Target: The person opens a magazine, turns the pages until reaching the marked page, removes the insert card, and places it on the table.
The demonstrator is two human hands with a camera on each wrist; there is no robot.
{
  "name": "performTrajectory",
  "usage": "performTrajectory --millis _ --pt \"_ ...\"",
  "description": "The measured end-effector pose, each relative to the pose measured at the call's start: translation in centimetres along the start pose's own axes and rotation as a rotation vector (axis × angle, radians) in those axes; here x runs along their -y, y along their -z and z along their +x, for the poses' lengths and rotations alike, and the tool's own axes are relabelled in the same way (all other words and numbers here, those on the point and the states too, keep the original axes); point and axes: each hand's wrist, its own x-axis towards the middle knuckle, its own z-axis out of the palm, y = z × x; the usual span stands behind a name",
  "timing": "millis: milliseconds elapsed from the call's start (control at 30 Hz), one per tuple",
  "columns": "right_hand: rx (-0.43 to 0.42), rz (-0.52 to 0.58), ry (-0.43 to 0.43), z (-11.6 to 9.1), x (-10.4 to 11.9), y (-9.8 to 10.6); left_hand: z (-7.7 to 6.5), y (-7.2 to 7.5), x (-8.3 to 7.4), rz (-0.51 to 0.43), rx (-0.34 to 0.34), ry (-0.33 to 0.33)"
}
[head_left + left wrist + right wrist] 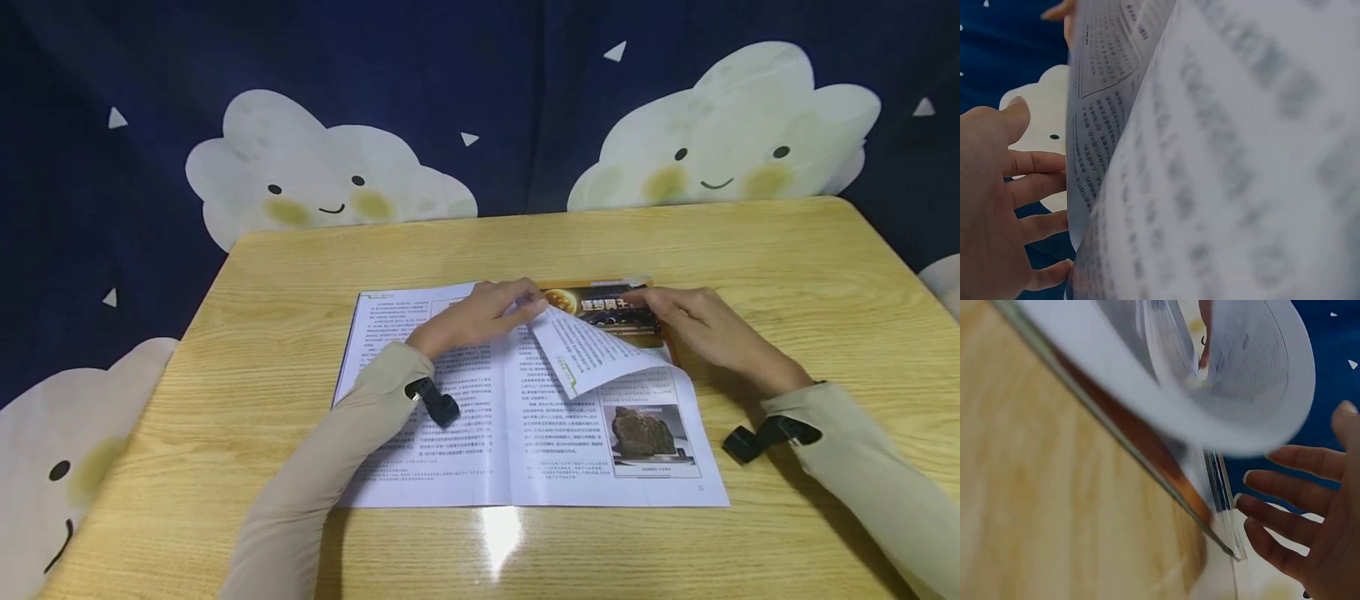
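Observation:
An open magazine (457, 417) lies on the table, its right leaf (592, 354) lifted and curled over toward the left. Under the leaf shows a page with a dark picture (630, 321). At the leaf's upper part is my left hand (480, 317); in the left wrist view its fingers (1038, 187) reach the paper's edge, tips partly hidden, while the thumb stands apart from it. My right hand (705, 329) is at the magazine's upper right edge. In the right wrist view its fingers (1291, 490) are spread and extended beside the curled paper, holding nothing.
The wooden table (750, 242) surrounds the magazine on all sides. Behind it hangs a dark blue curtain (525, 67) with smiling clouds. Both wrists wear black straps with small devices (442, 408).

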Motion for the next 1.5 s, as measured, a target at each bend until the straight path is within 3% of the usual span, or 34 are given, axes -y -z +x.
performTrajectory --millis 200,567,900,1500 --pt "0.003 -0.018 -0.031 0.5 -0.7 0.2 -0.4 -0.1 -0.4 0.079 -0.005 -0.028" --pt "0.063 -0.1 -0.101 1.6 -1.5 0.1 -1.0 -0.3 -0.9 0.08 0.024 -0.02" --pt "0.142 -0.116 -0.172 2.5 -2.1 0.6 -1.3 -0.7 -1.3 0.152 0.041 -0.077" --pt "0.161 -0.11 -0.175 3.0 -2.0 0.6 -2.3 -1.0 -1.9 0.169 0.066 -0.048"
